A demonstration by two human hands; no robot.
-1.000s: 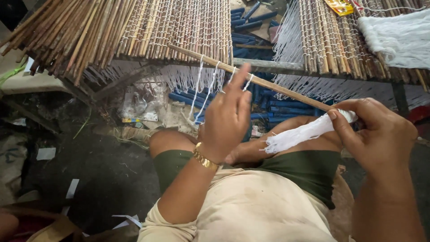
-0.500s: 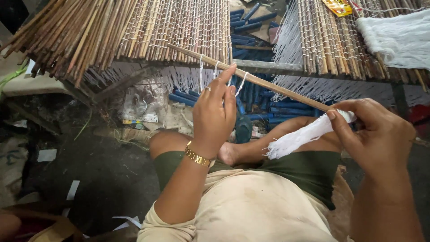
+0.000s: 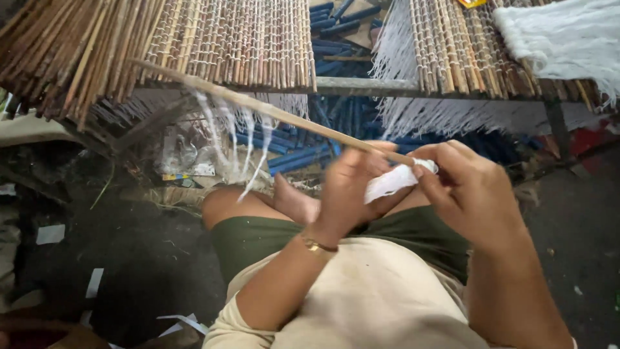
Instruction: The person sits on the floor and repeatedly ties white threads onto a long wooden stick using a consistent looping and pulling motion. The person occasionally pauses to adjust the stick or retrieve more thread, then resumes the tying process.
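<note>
A thin bamboo stick [image 3: 271,111] slants from the upper left down to my hands, and a few white threads [image 3: 248,145] dangle from its middle. My left hand [image 3: 349,190], with a gold bangle at the wrist, pinches the stick near its lower end. Right beside it, my right hand [image 3: 475,190] grips a white thread bundle [image 3: 391,182] at the tip of the stick. Both hands hover over my folded legs, almost touching.
Woven stick mats [image 3: 245,39] with white fringe [image 3: 439,113] lie on a metal frame [image 3: 361,85] ahead. Blue sticks [image 3: 303,152] are stacked under it. A white thread pile [image 3: 568,39] rests at top right. Paper scraps [image 3: 93,282] dot the dark floor on the left.
My left hand slid down the stick to meet my right hand. The stick's far end swung left, carrying the hanging threads with it.
</note>
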